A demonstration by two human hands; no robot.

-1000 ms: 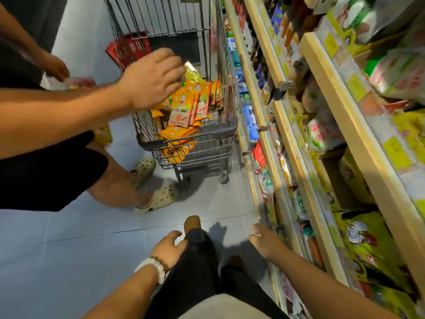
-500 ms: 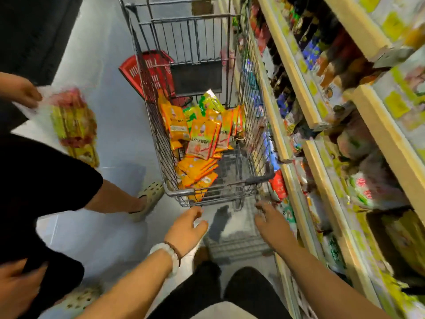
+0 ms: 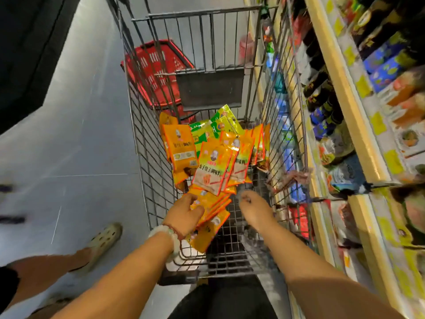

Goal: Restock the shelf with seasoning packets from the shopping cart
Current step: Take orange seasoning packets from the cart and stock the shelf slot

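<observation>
both hands have gone forward over the cart's near rim into the shopping cart (image 3: 147,143). the left hand (image 3: 184,215) now touches the orange seasoning packets (image 3: 211,203), and the right hand (image 3: 255,207) is just beside them. the other person's hand and bag have left the view.

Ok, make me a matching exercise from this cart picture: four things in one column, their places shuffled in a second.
Things
1. green packets
2. red basket
3. left hand
4. shelf

Places
A. right of the cart
B. on the orange packets at the near end
C. beyond the cart's left wall
D. far end of the packet pile

Pairs: 1-D, 2-C, 3-B, 4-A
</observation>
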